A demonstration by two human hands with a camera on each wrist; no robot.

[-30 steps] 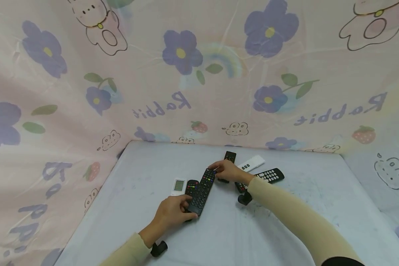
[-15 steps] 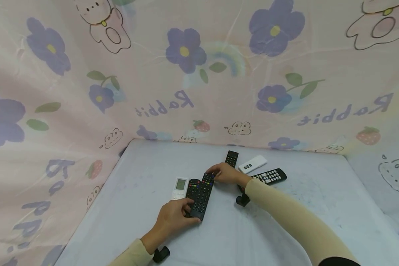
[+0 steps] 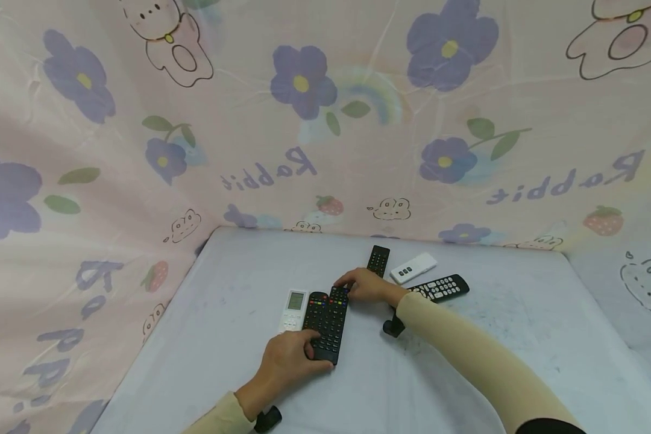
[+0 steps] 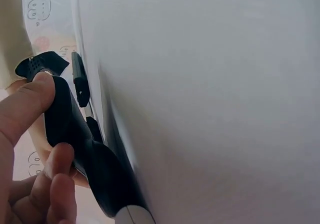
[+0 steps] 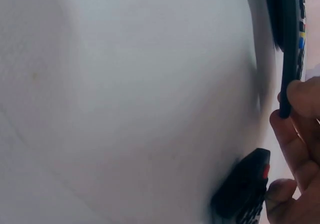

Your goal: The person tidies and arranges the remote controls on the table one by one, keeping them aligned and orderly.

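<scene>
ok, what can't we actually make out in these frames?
- Head view: the left hand covers the near end of the long black remote.
- Head view: button labels on the white remote with a screen are too small.
- Head view: the right hand hides the near end of the slim black remote.
- Both wrist views: too close and blurred; the pale tabletop fills them.

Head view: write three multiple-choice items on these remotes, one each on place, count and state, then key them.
1. The white remote with a screen lies where?
A. left of the two black remotes side by side
B. against the far cloth
C. under the right sleeve

2. How many white remotes show?
A. one
B. two
C. four

3. The long black remote is
A. lifted clear
B. flat on the table, a hand at each end
C. untouched

Key: A, it lies beside them; B, the screened one and the small one; B, left hand at the near end, right hand at the far end.
</scene>
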